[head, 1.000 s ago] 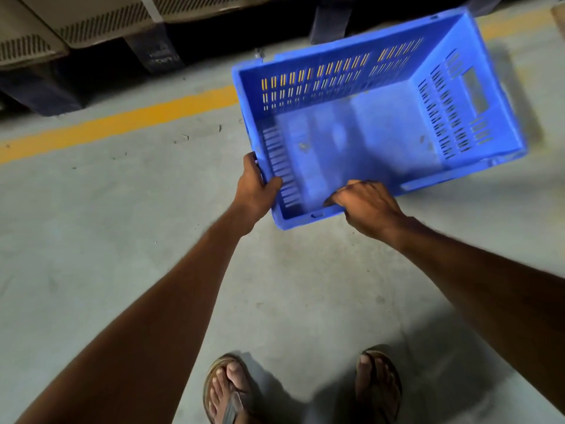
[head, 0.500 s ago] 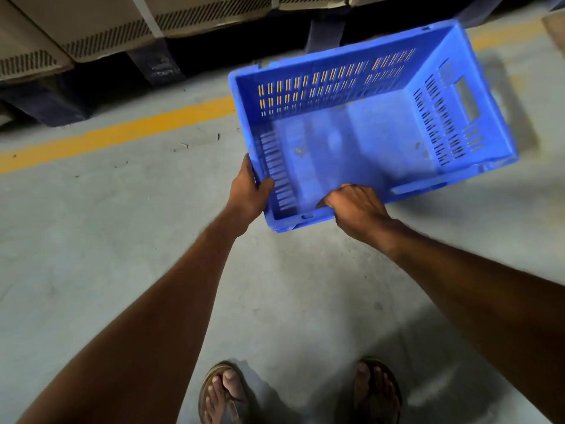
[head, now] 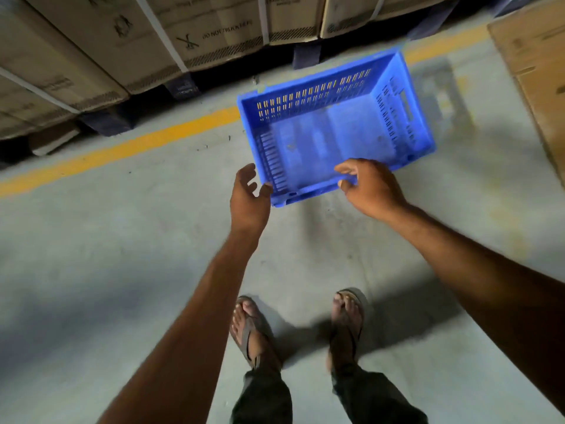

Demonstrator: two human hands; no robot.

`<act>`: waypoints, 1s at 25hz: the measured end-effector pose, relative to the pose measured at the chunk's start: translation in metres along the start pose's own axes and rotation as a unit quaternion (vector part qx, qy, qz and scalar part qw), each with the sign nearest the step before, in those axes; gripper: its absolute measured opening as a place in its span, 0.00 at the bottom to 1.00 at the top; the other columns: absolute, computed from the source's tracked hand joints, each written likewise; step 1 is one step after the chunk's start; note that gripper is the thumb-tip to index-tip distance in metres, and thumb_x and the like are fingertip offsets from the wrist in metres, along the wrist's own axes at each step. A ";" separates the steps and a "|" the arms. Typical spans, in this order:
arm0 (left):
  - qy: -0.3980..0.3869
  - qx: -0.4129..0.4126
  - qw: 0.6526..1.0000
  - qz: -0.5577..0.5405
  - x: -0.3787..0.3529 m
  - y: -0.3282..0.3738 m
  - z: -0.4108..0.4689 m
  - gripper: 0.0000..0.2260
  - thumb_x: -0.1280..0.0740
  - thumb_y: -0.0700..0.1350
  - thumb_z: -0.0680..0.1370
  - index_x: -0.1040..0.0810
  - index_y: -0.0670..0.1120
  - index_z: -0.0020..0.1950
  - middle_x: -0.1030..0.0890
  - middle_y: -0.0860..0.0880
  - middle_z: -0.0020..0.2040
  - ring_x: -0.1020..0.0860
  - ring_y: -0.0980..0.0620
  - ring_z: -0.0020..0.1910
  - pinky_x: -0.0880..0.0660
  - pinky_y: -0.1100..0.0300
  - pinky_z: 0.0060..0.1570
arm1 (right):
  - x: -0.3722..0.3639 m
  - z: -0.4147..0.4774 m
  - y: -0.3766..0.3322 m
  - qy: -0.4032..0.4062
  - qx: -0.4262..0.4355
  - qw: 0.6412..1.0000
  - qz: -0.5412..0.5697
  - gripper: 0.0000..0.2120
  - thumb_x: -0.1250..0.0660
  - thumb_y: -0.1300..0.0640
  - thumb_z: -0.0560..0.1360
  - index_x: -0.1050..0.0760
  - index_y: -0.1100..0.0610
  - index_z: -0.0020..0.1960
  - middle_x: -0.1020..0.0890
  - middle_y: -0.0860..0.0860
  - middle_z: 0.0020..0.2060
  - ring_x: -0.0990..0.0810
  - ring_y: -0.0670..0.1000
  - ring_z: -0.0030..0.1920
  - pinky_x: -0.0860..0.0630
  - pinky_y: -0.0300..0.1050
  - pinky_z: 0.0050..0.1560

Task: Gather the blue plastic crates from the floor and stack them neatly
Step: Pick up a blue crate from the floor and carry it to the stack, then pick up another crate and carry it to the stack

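Note:
One empty blue plastic crate point(head: 330, 139) with slotted walls sits in front of me over the grey concrete floor, its open top facing me. I cannot tell whether it rests on the floor. My right hand point(head: 370, 188) grips the crate's near rim, fingers over the edge. My left hand point(head: 247, 197) is beside the near left corner, fingers spread, holding nothing; its thumb is close to the corner. No other crate is visible.
Strapped cardboard boxes point(head: 122, 41) on dark pallets line the back. A yellow floor line point(head: 122, 148) runs in front of them and behind the crate. A flat cardboard box point(head: 538, 71) lies at the right. My sandalled feet point(head: 250, 328) stand below.
My left hand has let go of the crate's left corner and opened. The crate has moved away from me and levelled, with the right hand still on its near rim.

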State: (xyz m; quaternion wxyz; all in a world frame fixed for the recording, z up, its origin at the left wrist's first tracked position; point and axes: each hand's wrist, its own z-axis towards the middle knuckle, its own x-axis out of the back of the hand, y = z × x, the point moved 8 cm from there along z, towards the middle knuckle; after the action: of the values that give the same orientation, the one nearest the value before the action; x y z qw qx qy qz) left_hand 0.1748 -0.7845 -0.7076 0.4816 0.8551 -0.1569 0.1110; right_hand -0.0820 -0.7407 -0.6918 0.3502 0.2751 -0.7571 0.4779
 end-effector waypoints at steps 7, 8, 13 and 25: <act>0.002 -0.076 0.997 -0.023 0.056 0.145 -0.224 0.15 0.31 0.37 0.80 0.24 0.45 0.67 0.21 0.53 0.60 0.22 0.53 0.59 0.26 0.70 0.51 | 0.164 -0.170 -0.101 0.052 0.029 0.993 0.101 0.12 0.29 0.56 0.76 0.19 0.54 0.59 0.14 0.48 0.52 0.17 0.44 0.51 0.25 0.34 0.54; -0.010 -0.103 0.995 -0.006 0.062 0.164 -0.259 0.15 0.31 0.38 0.80 0.24 0.45 0.66 0.20 0.54 0.59 0.22 0.54 0.57 0.25 0.69 0.51 | 0.189 -0.204 -0.113 0.064 0.037 0.992 0.100 0.12 0.29 0.56 0.76 0.19 0.53 0.59 0.14 0.47 0.52 0.17 0.44 0.51 0.26 0.32 0.52; -0.087 -0.228 0.966 0.087 0.073 0.214 -0.420 0.16 0.31 0.46 0.79 0.24 0.50 0.66 0.19 0.54 0.62 0.22 0.55 0.61 0.24 0.52 0.60 | 0.267 -0.366 -0.136 0.110 0.037 0.989 0.095 0.14 0.28 0.51 0.76 0.20 0.50 0.61 0.15 0.45 0.53 0.17 0.43 0.53 0.21 0.46 0.56; -0.247 -0.549 0.749 0.278 0.015 0.224 -0.803 0.20 0.31 0.47 0.80 0.28 0.51 0.71 0.24 0.53 0.68 0.26 0.51 0.66 0.28 0.52 0.65 | 0.358 -0.784 -0.070 0.301 -0.074 0.951 0.020 0.24 0.34 0.47 0.81 0.33 0.48 0.75 0.21 0.45 0.62 0.25 0.49 0.61 0.25 0.47 0.60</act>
State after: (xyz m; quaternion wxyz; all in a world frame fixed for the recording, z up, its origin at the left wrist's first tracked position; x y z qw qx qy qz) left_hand 0.0732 -0.2071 -0.1150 0.7600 0.3598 -0.5352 -0.0807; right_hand -0.0359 -0.0791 -0.1378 0.5713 0.0763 -0.6551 0.4884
